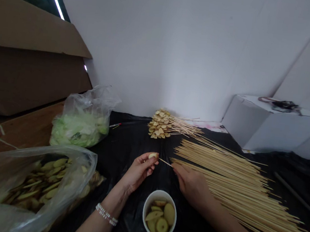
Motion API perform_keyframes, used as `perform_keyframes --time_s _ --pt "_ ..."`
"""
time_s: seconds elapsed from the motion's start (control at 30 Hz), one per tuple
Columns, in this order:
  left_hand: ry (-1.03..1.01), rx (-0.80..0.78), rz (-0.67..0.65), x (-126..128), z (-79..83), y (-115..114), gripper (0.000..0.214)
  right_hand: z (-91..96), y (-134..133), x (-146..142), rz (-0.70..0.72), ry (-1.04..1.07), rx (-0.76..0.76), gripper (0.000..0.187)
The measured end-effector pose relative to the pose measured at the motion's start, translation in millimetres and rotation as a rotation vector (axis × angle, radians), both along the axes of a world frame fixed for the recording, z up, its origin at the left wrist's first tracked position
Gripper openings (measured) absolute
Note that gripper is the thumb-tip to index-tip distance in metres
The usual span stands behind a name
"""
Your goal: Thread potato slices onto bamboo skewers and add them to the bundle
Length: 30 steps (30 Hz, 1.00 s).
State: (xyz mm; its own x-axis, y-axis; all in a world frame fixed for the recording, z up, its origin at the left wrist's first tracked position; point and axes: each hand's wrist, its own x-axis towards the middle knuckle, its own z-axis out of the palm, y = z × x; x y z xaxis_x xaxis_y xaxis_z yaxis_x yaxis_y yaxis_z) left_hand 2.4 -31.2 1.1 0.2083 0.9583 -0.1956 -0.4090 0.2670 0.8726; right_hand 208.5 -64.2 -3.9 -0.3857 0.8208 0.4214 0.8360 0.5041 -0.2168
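Pinched in my left hand [142, 168] is a pale potato slice [153, 155], held just above the black sheet. My right hand [192, 183] grips a thin wooden skewer [165, 163], whose tip end meets the slice; whether it has pierced through I cannot tell. Below and between the hands stands a white cup [143, 220] of potato slices [162, 226]. Beyond them lies a pile of skewered slices [160, 124], their sticks pointing right. Many bare skewers [236, 186] are spread out at the right, partly behind my right forearm.
At the left, an open plastic bag [77, 197] holds more slices. Behind it sits a knotted clear bag [82, 122] with pale green leafy pieces. A white box [258, 125] stands at the back right, a cardboard box [29, 78] at the back left. A white wall [165, 49] closes the back.
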Motion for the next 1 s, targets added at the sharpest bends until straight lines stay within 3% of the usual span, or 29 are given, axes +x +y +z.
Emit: perform_keyframes --time_s 0.27,0.6,1.0 --pt "0.050 0.066 -0.027 4 -0.6 -1 0.034 2.6 -1 0 0.002 -0.063 -0.047 0.032" --pt "0.300 0.231 -0.024 3 -4.5 2 0.033 11.0 -7 -2 -0.035 -0.245 -0.050 0.034" --pt "0.229 0.182 -0.068 8 -6.8 -1 0.038 5.8 -5 -7 -0.003 -0.085 -0.139 0.028"
